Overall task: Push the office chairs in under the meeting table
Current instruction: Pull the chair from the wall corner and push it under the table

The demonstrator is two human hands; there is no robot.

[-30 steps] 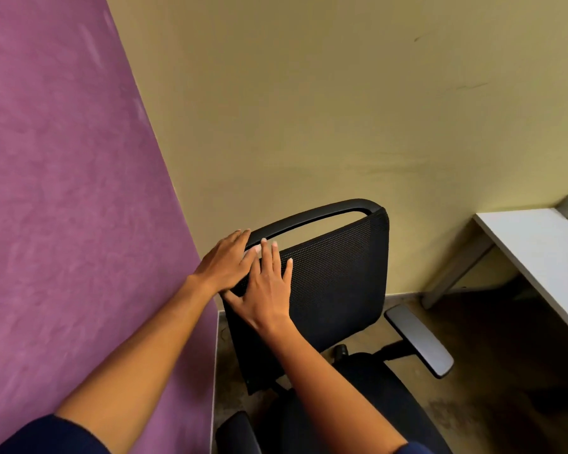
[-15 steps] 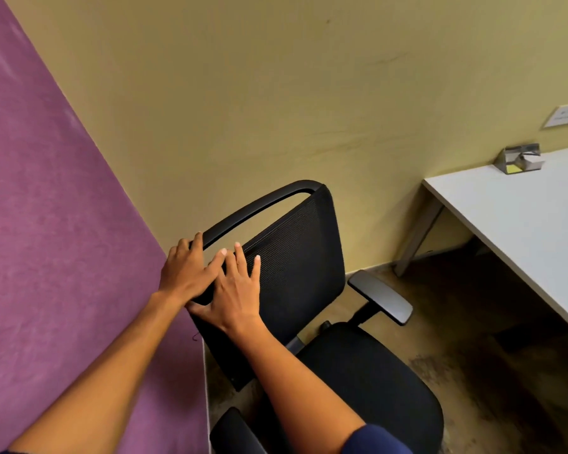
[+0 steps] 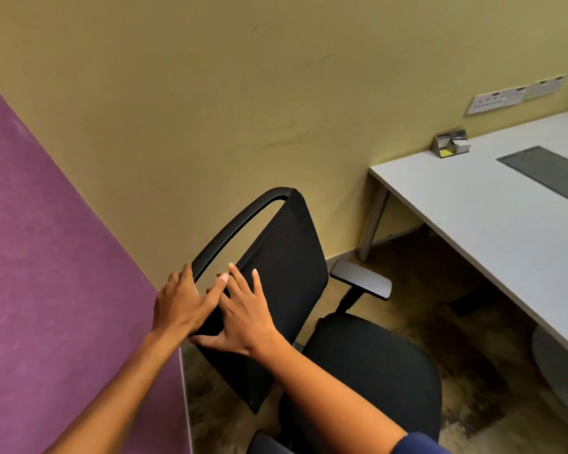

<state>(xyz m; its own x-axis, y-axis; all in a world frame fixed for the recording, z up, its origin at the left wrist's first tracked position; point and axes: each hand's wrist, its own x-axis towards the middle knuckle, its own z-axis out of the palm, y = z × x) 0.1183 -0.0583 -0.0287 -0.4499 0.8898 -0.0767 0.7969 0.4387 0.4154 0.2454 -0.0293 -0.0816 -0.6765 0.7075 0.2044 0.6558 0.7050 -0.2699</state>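
A black office chair stands in the corner, its mesh backrest (image 3: 286, 273) turned edge-on towards me and its seat (image 3: 374, 365) facing the white meeting table (image 3: 473, 204) at the right. My left hand (image 3: 181, 303) lies over the near end of the backrest's black frame bar, fingers curled behind it. Beside it, my right hand (image 3: 243, 312) presses flat on the front mesh, thumb hooked round the backrest's side edge. The two hands touch. A gap of floor separates chair and table.
A purple wall (image 3: 46, 257) is close on the left and a yellow wall behind. The chair's grey armrest (image 3: 361, 280) points at the table leg (image 3: 373, 221). A round table base (image 3: 558, 362) sits at the right. A metal holder (image 3: 451, 144) and a grey panel (image 3: 548, 172) are on the table.
The backrest has swung clockwise, from facing me to edge-on, and the view has turned right, so more of the table shows. Both hands stayed on the same corner.
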